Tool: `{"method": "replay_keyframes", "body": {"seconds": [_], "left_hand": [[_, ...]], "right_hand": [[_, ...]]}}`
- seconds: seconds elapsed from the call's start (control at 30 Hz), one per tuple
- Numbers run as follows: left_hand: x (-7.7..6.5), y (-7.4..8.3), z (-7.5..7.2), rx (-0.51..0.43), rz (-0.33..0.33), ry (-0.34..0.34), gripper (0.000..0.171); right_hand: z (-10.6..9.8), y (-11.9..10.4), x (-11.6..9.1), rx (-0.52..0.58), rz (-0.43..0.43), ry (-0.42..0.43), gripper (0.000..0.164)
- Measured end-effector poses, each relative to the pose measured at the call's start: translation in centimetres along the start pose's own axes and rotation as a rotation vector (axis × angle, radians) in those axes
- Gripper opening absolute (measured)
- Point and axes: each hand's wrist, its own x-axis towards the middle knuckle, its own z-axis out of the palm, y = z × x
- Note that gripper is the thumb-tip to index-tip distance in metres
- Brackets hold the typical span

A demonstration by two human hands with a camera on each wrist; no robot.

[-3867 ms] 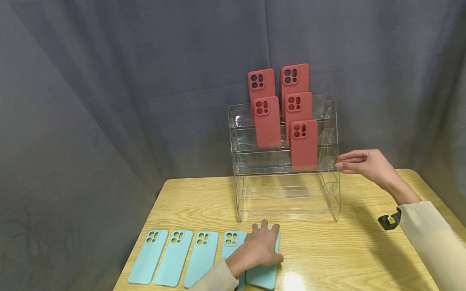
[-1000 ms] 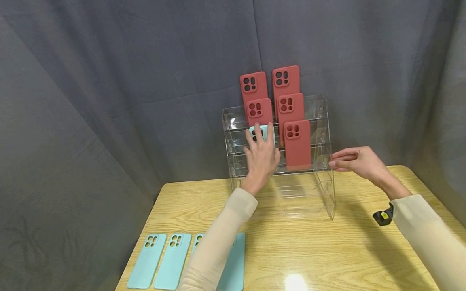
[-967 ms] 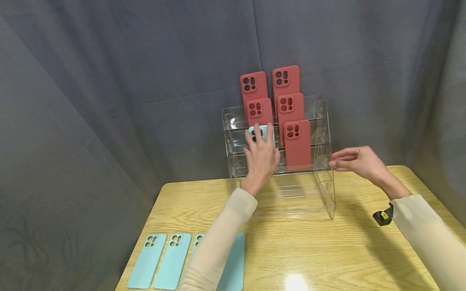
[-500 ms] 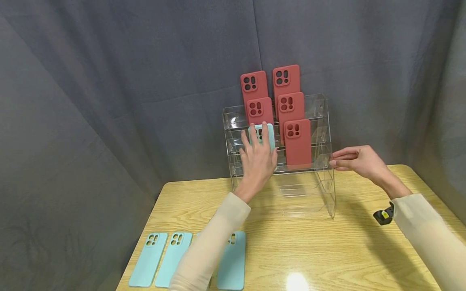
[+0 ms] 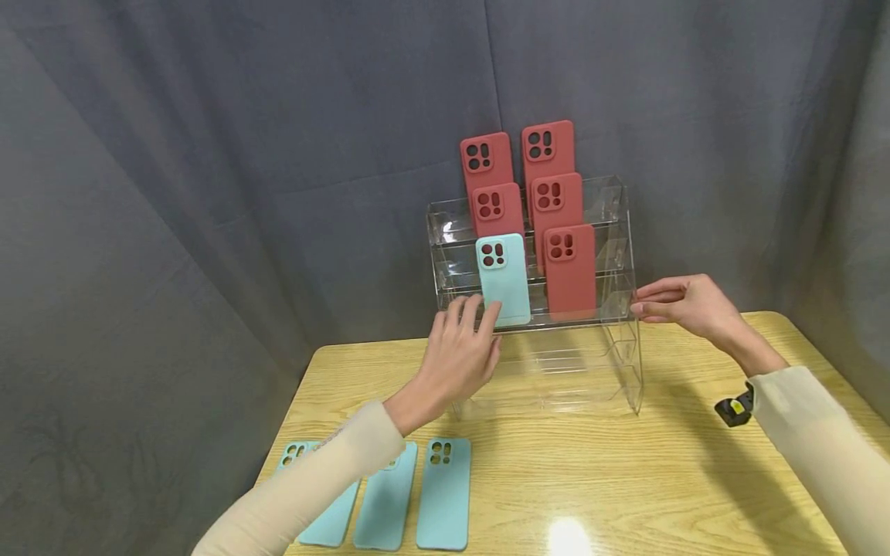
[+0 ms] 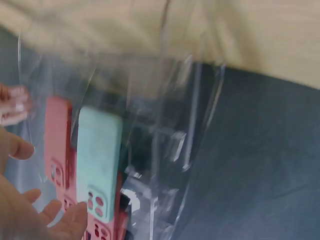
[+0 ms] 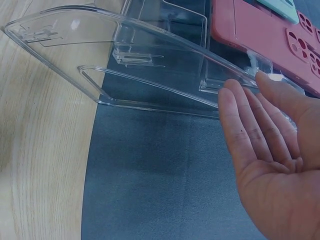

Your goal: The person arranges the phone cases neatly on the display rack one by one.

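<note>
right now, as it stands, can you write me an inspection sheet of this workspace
Surface: pale wood-grain table, one bright glare spot
Job's things: clear plastic tiered rack, showing five red rectangular phone cases and one light-blue rectangular phone case; four more light-blue phone cases lie flat, some partly hidden by a cream sleeve
Clutter: nothing seen
Hands: left hand holds nothing, before the rack, contact unclear; right hand, fingers at the rack's right side
Cables: nothing seen
Surroundings: dark grey-blue fabric curtain
</note>
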Motion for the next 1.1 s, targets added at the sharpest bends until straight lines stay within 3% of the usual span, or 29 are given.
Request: {"method": "replay_keyframes", "body": {"seconds": [0.1, 0.2, 0.4, 0.57, 0.67, 0.73, 1.1], "left_hand": [[-3.0, 0.0, -0.5, -0.045, 0.009, -0.048, 0.045], [-6.2, 0.4, -0.8, -0.087, -0.012, -0.144, 0.046], [-11.9, 2.2, -0.9, -0.156, -0.038, -0.459, 0.052], [-15.1, 3.8, -0.4, -0.228, -0.07, -0.719, 0.067], [-16.1, 4.5, -0.3, -0.277, -0.115, -0.814, 0.075], [-16.4, 4.8, -0.2, -0.305, -0.143, -0.833, 0.078], [-16.6, 4.9, 0.6, -0.389, -0.268, -0.83, 0.075]], "right_hand": [[0.0, 0.0, 0.0, -0.001, 0.003, -0.003, 0.061], [0.1, 0.2, 0.0, -0.008, 0.007, -0.007, 0.062], [-0.2, 0.4, -0.1, -0.024, 0.011, -0.014, 0.061], [-0.3, 0.0, 0.1, -0.028, 0.012, -0.022, 0.062], [-0.3, -0.1, 0.2, -0.037, 0.009, -0.022, 0.062], [-0.3, -0.1, 0.2, -0.037, 0.01, -0.022, 0.061], [-0.2, 0.0, 0.2, -0.039, 0.014, -0.021, 0.059]]}}
